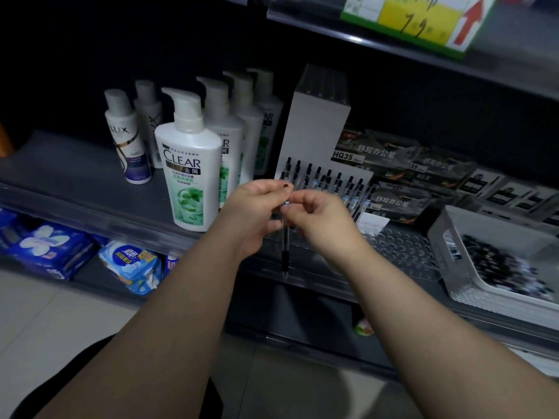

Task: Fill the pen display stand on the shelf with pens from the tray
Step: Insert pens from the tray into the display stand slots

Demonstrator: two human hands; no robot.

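— Saw forearms [181,313] nearest, stretched toward a dim grey shop shelf [75,167]; shampoo bottles [189,164] left, white tray [438,237] of pens [496,267] right.
— Gripped what?
— Pinched one pen [285,246] in curled fingers of left hand [257,213] and right hand [320,219], before the pen display stand [314,131]; held it vertical, tip down.

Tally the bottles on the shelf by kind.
Small capped bottles: 2
Pump bottles: 4
Total: 6
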